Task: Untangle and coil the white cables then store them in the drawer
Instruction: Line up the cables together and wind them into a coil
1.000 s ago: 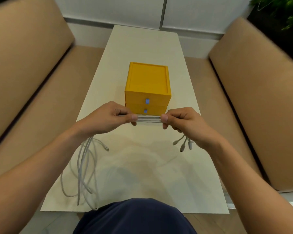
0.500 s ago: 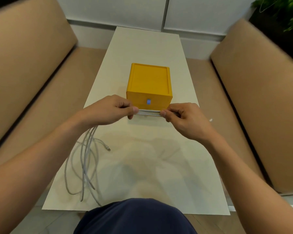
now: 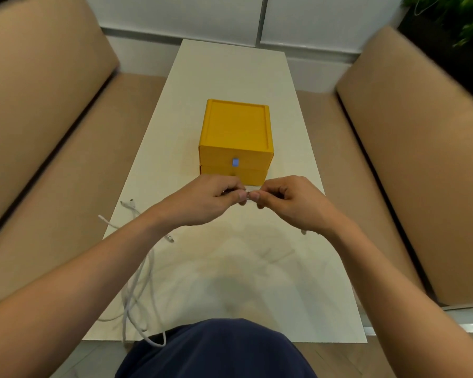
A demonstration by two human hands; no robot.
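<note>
Both hands have drawn together since half a second ago. The taut span of cables (image 3: 250, 191) between them has shrunk to a sliver, with the thumbs almost touching, just in front of the box (image 3: 235, 132). The left hand (image 3: 202, 201) and right hand (image 3: 290, 205) each pinch the bundle between thumb and curled fingers.

The short held piece runs left to right, parallel to the box's front. The rest trails from under the left hand, away from the box and over the near edge of the surface (image 3: 257, 268). Some plugs (image 3: 126, 205) lie left of the box.

This looks like the fold for a first loop. To do it well, keep every strand pinched flat together and feed slack evenly from the left. Size the loops to fit a drawer; both drawers are shut.
</note>
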